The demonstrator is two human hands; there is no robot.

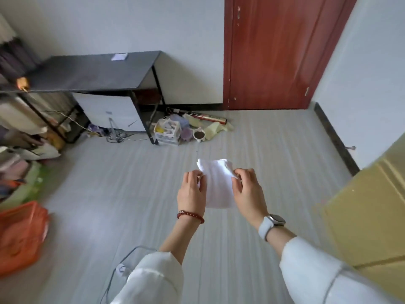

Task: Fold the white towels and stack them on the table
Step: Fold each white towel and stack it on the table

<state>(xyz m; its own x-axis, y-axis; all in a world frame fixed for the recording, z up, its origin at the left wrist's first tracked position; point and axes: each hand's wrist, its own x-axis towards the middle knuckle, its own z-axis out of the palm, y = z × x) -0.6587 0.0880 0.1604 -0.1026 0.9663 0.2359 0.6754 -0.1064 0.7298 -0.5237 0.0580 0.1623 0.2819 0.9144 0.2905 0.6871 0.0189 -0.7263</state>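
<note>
Seen from the head camera, a person stands over a pale striped floor, holding a small white towel [219, 185] in mid-air at the centre of the scene. The left hand [191, 191] pinches its left edge; the right hand [248, 191] pinches its right edge, fingers curled onto the cloth. The towel hangs already folded into a narrow rectangle, soft and light, likely to sag unless held by both side edges or corners. Far left stands a black counter [92, 71], well apart from the towel, with a small white item [119, 56] lying at its far end.
</note>
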